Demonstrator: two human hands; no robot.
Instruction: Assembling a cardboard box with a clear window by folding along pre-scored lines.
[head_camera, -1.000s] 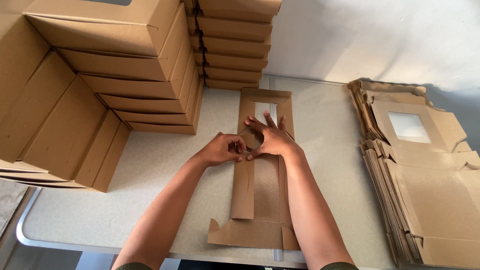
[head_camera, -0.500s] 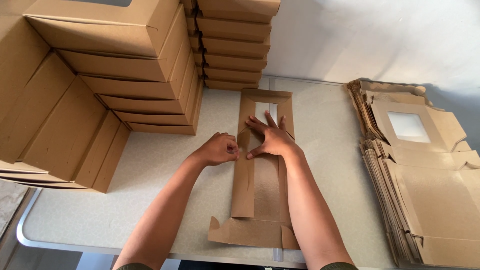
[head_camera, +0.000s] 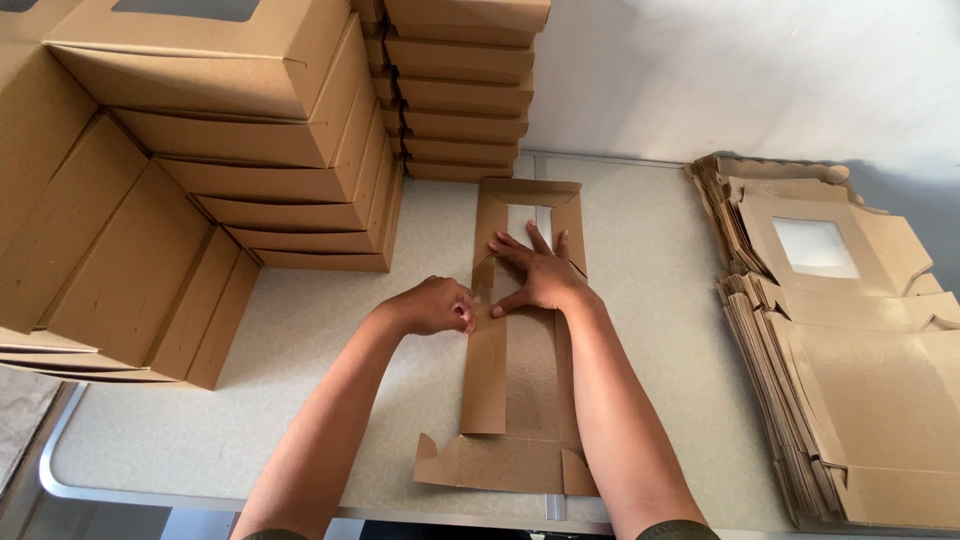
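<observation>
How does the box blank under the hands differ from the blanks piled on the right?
The box blank lies single at the table's middle, side flaps folded inward, both hands pressing it. The piled blanks lie unfolded, stacked many deep, untouched. Both are brown cardboard with a window cutout.

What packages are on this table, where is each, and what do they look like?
Flat box blank: table centre, under both hands, long brown cardboard, window cutout.
Folded boxes: left, stacked and leaning, brown, shallow.
Second box stack: back centre, against the wall, brown.
Flat blanks pile: right, brown, windowed.
</observation>
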